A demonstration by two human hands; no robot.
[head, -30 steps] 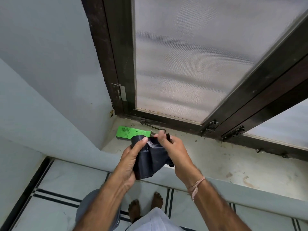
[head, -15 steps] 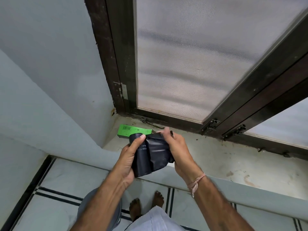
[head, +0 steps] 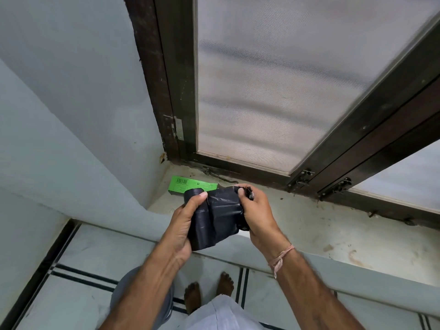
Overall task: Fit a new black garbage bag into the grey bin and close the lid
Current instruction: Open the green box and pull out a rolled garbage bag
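Note:
A roll of black garbage bags (head: 214, 217) is held in front of me above a window sill. My left hand (head: 184, 225) grips the rolled part from the left, thumb on top. My right hand (head: 258, 213) pinches the loose outer bag at its right edge, partly unrolled and crumpled. A grey rounded shape (head: 145, 296), possibly the bin, shows on the floor under my left forearm, mostly hidden.
A green box (head: 188, 185) lies on the stained sill (head: 321, 232) just behind the roll. A dark-framed window with mesh screen (head: 285, 91) rises behind. White floor tiles with black lines (head: 83, 277) and my bare feet (head: 209, 294) are below.
The loose bag has been drawn a little further off the roll and my hands sit slightly higher and closer together. The box has not moved.

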